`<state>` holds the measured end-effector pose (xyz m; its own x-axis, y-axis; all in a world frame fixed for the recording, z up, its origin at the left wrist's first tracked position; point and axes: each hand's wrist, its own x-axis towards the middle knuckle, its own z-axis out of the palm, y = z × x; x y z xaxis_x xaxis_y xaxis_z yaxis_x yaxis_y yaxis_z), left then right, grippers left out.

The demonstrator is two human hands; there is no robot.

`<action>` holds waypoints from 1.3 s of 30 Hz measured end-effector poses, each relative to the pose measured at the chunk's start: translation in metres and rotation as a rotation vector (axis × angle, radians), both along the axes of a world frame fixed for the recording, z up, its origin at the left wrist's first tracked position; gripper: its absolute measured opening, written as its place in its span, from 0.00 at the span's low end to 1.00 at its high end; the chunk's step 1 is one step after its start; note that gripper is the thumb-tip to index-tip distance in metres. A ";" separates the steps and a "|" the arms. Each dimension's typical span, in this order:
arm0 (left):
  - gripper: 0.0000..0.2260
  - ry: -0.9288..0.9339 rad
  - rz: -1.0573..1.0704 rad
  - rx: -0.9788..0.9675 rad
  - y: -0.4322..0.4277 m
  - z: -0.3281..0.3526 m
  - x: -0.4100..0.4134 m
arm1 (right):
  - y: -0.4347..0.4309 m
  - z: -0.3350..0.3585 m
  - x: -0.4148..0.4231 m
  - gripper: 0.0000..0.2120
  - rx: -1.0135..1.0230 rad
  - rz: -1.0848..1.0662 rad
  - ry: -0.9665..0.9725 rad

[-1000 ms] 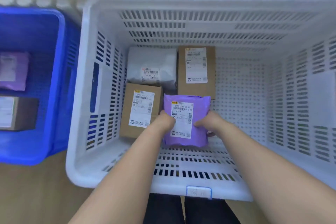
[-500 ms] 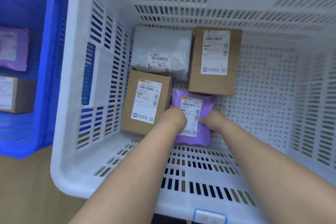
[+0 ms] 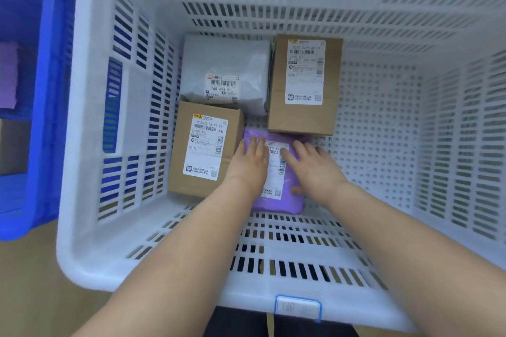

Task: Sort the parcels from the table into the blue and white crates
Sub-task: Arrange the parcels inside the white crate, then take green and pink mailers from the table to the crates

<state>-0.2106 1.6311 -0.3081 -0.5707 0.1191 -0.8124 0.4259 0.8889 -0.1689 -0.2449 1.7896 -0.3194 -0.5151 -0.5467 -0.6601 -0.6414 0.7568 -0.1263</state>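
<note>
Both hands lie flat on the purple parcel point(image 3: 290, 205), fingers straight & a bit spread, nothing pinched. Left hand point(image 3: 250, 161) covers its left half, right hand point(image 3: 312, 169) the right half, w/ the label showing btw them. The parcel lies label up on the bottom of the white crate point(image 3: 90, 241), near-middle. Prob. they're patting it down so it sits flat in its gap. The set-down looks as good as done, and the hands only need to lift out.

Why there: it fills the free corner of a tidy block. The near box point(image 3: 205, 150) touches its left edge, and the far box point(image 3: 304, 85) sits right at its far edge. The grey bag point(image 3: 227, 71) is in the far-left corner, beyond the near box. All labels face up, so easy to read.

In the way: tall slotted walls, so the arms must go up before out. The near wall under the forearms is the one to clear. The blue crate point(image 3: 46, 90) stands to the left, touching or just beside, can't tell. It holds sth purple & sth brown, both cut off at the frame edge.
</note>
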 end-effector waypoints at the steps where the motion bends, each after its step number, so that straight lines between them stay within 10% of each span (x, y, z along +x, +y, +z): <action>1: 0.35 -0.017 -0.017 -0.012 -0.002 -0.006 0.000 | -0.001 -0.004 0.000 0.45 0.024 0.010 -0.020; 19: 0.47 0.063 -0.279 -0.170 -0.004 -0.046 0.005 | -0.025 -0.045 0.020 0.40 0.143 -0.051 0.020; 29: 0.28 0.081 -0.379 -0.039 -0.012 0.029 0.001 | -0.019 0.024 0.000 0.30 0.031 -0.419 -0.205; 39: 0.24 0.411 0.053 0.026 -0.060 0.175 0.024 | -0.055 0.150 -0.009 0.11 -0.111 -0.461 -0.043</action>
